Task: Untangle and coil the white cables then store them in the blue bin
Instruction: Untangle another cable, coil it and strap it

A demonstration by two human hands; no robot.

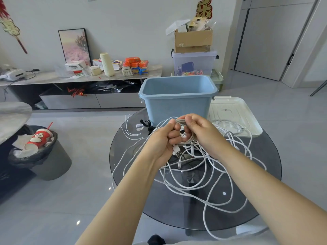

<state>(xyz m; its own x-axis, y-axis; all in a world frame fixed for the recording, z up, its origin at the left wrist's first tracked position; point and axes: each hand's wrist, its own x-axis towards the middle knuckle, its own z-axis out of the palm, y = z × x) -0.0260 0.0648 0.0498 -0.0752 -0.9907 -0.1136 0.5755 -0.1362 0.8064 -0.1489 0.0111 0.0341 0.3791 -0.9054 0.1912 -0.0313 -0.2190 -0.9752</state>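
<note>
Above the glass table (pixel 261 200), a small coil (pixel 188 134) of white cables (pixel 194 175) is being gripped by the curled left hand (pixel 161 141) and right hand (pixel 201 130); trailing loops are likely being snagged, risking tighter knots before the blue bin (pixel 177 98).

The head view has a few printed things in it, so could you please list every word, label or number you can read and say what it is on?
Red and gold wall ornament: one large gold Chinese character, "乐".
White tissue box on the sideboard: a blue brand word, too blurred to read.
Orange snack packets: print too small to read.
Red paper cup in the waste bin: a cartoon figure, no legible words.
Blue bin: no text.
</note>
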